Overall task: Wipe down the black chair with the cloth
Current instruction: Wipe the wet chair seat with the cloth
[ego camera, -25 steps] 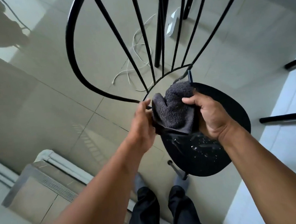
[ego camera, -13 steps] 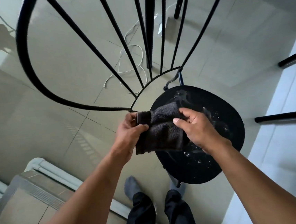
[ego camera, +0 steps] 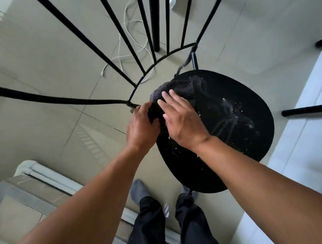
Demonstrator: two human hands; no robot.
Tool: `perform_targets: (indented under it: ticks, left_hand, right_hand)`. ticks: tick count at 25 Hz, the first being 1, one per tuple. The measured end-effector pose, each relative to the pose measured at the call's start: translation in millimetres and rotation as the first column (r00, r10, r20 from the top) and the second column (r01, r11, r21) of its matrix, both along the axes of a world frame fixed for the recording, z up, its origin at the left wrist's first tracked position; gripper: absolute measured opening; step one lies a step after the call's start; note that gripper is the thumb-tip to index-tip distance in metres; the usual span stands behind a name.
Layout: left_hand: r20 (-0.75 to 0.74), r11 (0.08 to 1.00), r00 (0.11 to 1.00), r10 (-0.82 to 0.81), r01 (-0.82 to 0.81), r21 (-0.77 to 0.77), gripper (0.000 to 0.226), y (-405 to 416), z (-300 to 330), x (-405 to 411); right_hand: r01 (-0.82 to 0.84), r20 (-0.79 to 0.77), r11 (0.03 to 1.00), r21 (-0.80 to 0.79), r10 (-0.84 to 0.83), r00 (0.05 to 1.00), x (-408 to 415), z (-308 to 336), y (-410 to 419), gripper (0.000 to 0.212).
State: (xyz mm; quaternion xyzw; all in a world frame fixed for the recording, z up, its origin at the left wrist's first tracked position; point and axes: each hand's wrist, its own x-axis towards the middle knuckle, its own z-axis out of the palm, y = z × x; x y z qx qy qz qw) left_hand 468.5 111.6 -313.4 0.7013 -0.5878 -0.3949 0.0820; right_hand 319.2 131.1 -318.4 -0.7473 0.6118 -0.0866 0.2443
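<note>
Head view: nearest the person, the left hand curls its fingers round the near edge of the dark cloth, gripping it at the seat's left rim. Just beside it, the right hand lies flat with fingers straight, pressing the cloth onto the black chair seat. The cloth is bunched at the seat's back-left edge, its long axis running along that rim toward the spindles. Droplets speckle the seat right of the cloth. Beyond the chair back, a white cable loops on the tiled floor.
</note>
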Motion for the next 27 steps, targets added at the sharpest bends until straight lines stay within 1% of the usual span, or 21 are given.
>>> perform_targets:
  ticks: [1,3,5,6,8,10,14,15,17,19,21,24,25,27]
  left_hand:
    - [-0.011,1.0,1.0,-0.004,0.003,-0.03,0.057,1.3,-1.4,-1.2]
    - [-0.031,0.999,1.0,-0.004,0.003,-0.035,0.073,7.6,-4.4,-1.4]
    - [-0.024,1.0,1.0,-0.01,0.01,-0.004,0.089,14.6,-9.2,-0.3]
    - [0.01,0.999,0.999,-0.041,0.041,0.006,0.09,16.6,-11.7,-0.3]
    - [0.09,0.99,0.986,-0.141,0.141,0.007,0.085,16.2,-15.0,-2.0]
    - [0.161,0.975,0.963,-0.216,0.221,-0.012,0.079,14.7,-14.8,-5.5]
    - [0.351,0.935,0.88,-0.32,0.353,-0.032,0.081,13.1,-10.6,-14.7]
    - [0.372,0.92,0.859,-0.351,0.39,-0.032,0.084,10.3,-9.3,-18.4]
    - [0.341,0.902,0.85,-0.401,0.432,-0.017,0.088,4.6,-9.4,-25.8]
    - [0.291,0.892,0.856,-0.428,0.452,-0.017,0.088,-0.4,-14.3,-30.8]
    - [0.278,0.877,0.845,-0.457,0.48,-0.018,0.087,-1.9,-21.0,-33.0]
    - [0.299,0.868,0.831,-0.469,0.496,-0.018,0.084,-1.1,-26.9,-35.0]
    - [0.303,0.868,0.83,-0.468,0.496,-0.019,0.083,-1.2,-27.1,-35.7]
    - [0.32,0.867,0.823,-0.47,0.499,-0.012,0.081,-1.1,-25.8,-37.8]
  right_hand:
    - [-0.058,-0.035,0.998,0.027,0.059,0.998,4.1,-8.6,-2.8,0.051]
    - [-0.119,-0.1,0.992,0.028,0.122,0.988,1.7,-25.7,-5.5,0.054]
    - [-0.13,-0.143,0.991,-0.025,0.125,0.982,-10.1,-38.2,-9.3,0.054]
    - [-0.114,-0.16,0.993,-0.044,0.105,0.982,-17.0,-41.6,-14.0,0.055]
    - [-0.027,-0.191,0.998,-0.055,0.016,0.982,-32.0,-42.6,-27.5,0.057]
    - [0.095,-0.2,0.995,-0.031,-0.099,0.975,-48.8,-39.5,-36.9,0.057]
    - [0.302,-0.239,0.953,0.003,-0.292,0.926,-64.1,-32.0,-10.7,0.057]
    - [0.341,-0.255,0.94,0.009,-0.328,0.91,-63.6,-29.2,-0.1,0.057]
    - [0.387,-0.293,0.922,0.015,-0.366,0.883,-62.6,-24.6,13.8,0.057]
    - [0.358,-0.333,0.934,-0.001,-0.338,0.88,-67.4,-22.5,9.0,0.059]
    - [0.291,-0.352,0.957,0.014,-0.267,0.897,-76.3,-25.0,-6.4,0.068]
    - [0.261,-0.301,0.964,0.061,-0.231,0.925,-72.8,-31.8,-26.7,0.075]
    - [0.216,-0.282,0.975,0.059,-0.192,0.94,-66.3,-33.3,-29.4,0.076]
    - [0.06,-0.234,0.997,0.051,-0.047,0.971,-56.2,-35.8,-31.9,0.081]
